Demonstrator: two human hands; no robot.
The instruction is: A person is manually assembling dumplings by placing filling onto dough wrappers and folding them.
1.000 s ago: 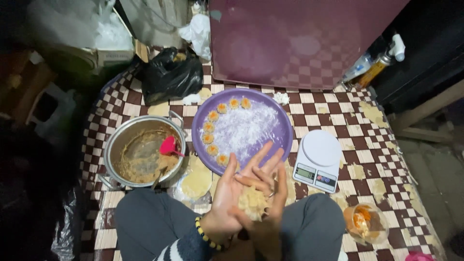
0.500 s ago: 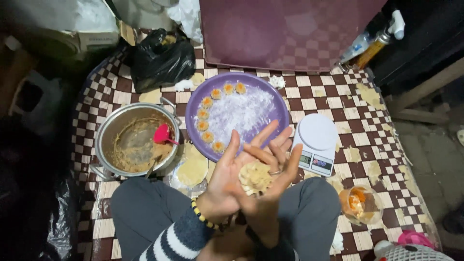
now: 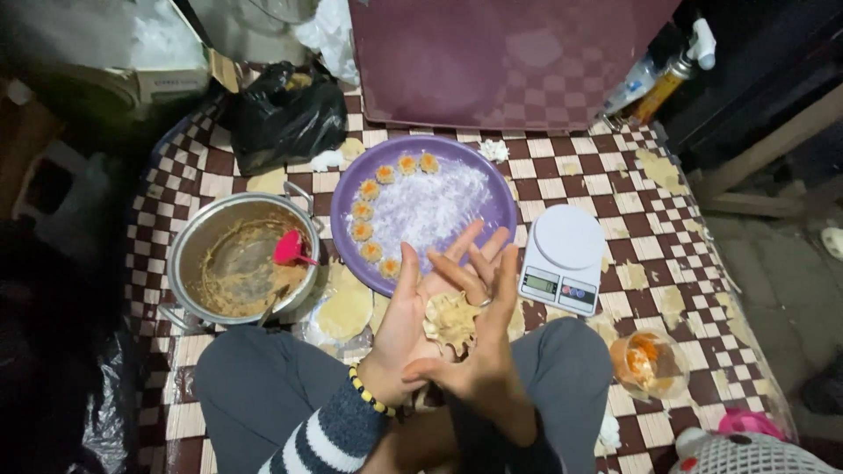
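My left hand lies palm up with fingers spread, and a pleated dough dumpling rests on it. My right hand curls around the dumpling from the right, fingers pinching its edge. A beaded bracelet circles my left wrist. Just beyond the hands sits a purple plate dusted with flour, with several filled dumplings lined along its left rim. A steel pot of brown filling with a red spoon stands to the left.
A white kitchen scale sits right of the plate. Round dough wrappers lie beside the pot. A small cup with orange bits stands at my right knee. A black bag and a checkered board are at the back.
My hands have shifted slightly lower and the right hand has closed in around the dumpling. The camera view has drifted a little; nothing else has moved.
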